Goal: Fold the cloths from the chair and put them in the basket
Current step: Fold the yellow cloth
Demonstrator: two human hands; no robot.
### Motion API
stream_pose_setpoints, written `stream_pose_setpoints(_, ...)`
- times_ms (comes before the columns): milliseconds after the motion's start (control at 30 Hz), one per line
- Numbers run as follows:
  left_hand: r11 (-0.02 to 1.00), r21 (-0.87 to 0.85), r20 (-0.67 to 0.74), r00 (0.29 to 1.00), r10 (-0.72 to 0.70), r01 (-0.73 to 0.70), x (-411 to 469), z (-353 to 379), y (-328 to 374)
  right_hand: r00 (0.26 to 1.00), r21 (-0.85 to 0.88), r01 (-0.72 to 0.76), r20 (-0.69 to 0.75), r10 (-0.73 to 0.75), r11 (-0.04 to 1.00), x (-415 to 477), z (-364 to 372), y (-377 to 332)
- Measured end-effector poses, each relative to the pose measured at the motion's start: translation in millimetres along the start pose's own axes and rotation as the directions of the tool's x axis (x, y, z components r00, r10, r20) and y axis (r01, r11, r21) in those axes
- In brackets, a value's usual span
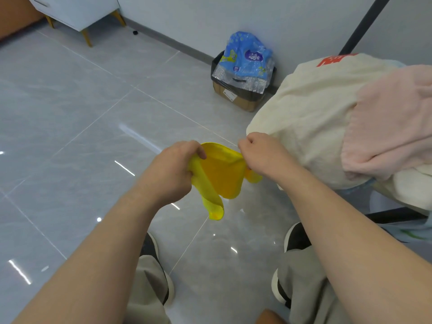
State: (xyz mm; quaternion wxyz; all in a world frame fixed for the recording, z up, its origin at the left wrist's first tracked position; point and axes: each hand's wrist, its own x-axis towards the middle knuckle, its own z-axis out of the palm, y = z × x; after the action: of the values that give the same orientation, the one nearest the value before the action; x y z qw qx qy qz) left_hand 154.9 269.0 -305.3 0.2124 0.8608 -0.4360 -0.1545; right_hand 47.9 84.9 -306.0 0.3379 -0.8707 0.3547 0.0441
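A small yellow cloth (219, 176) hangs in the air above the tiled floor, stretched between my two hands. My left hand (174, 170) pinches its left edge, and a folded flap droops below that hand. My right hand (263, 153) grips the cloth's right corner. To the right, a cream cloth (304, 122) with a red print and a pink cloth (392, 127) are draped over the chair, whose seat is hidden beneath them. No basket is in view.
A cardboard box (240, 99) with a black liner and a blue plastic package (245, 57) stands against the wall. A white cabinet (77, 10) on yellow legs is at the far left. A dark pole (364, 22) leans behind the chair. My shoes and trouser legs are below.
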Motion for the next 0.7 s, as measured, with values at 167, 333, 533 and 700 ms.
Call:
stream_pose_setpoints(167,0.999,-0.028,0.023,1.000,-0.016,0.017,1.1,4.8,-1.0,0.995,-0.130,-0.055,-0.087,0.044,0.990,-0.1,0.0,9.0)
stream_pose_setpoints(333,0.991,0.074,0.095,0.988,-0.121,0.114,0.3,6.7,-5.8,0.998,-0.136,-0.035,-0.063,0.027,0.990,-3.1,-4.8,11.4)
stream_pose_setpoints(533,0.967,0.208,0.088,0.981,-0.170,0.149,4.5,8.1,-8.1,0.999,-0.125,-0.051,0.011,0.053,0.991,-2.3,-5.7,10.3)
stream_pose_setpoints(700,0.971,0.095,-0.021,0.976,-0.218,0.219,7.7,8.2,-9.2,0.996,-0.085,-0.079,0.026,0.082,0.993,-1.7,-8.2,9.0)
